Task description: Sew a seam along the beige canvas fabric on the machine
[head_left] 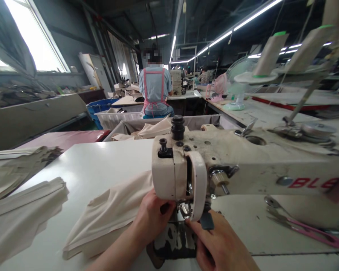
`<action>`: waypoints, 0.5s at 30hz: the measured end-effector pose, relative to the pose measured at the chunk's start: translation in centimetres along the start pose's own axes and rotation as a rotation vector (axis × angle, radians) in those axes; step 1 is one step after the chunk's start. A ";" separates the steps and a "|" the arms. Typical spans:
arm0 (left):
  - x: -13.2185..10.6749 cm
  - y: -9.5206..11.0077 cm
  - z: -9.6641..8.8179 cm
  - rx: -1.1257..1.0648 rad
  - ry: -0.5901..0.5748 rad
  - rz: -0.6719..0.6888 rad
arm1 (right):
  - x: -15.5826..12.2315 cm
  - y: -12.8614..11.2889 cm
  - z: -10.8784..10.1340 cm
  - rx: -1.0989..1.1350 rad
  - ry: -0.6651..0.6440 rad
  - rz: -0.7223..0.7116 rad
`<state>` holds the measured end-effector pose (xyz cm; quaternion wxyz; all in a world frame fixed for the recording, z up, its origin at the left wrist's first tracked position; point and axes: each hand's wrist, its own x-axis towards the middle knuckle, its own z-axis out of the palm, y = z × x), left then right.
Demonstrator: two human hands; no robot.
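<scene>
A white sewing machine (180, 165) stands before me, its needle area and presser foot (185, 210) partly behind a curved white guard. My left hand (152, 218) is closed at the left of the foot, fingers curled by the edge of a cream fabric piece (110, 210); its fingertips are partly hidden by the machine head. From the right, my right hand (220, 241) reaches in with its index fingertip at the foot, the other fingers curled under. Whatever it pinches is too small to make out. The worn metal plate (175, 241) lies between both hands.
Stacked cream pieces (25, 214) lie on the white table at left. Pink-handled scissors (307, 227) rest right of the machine. Behind it is a bin (203, 121) with fabric. A person in a pink apron (155, 86) sits ahead. Thread cones (271, 54) and a fan (237, 82) stand right.
</scene>
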<state>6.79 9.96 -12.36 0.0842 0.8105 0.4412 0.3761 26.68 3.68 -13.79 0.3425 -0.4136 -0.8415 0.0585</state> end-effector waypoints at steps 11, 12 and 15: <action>-0.1 -1.0 0.1 -0.086 -0.072 -0.108 | -0.4 2.0 2.2 0.001 -0.018 0.057; -0.1 -1.1 0.1 -0.095 -0.085 -0.116 | -0.4 2.0 2.5 -0.011 -0.010 0.070; 0.1 -1.2 -0.1 -0.107 -0.099 -0.113 | 0.3 1.6 2.4 -0.066 0.024 0.091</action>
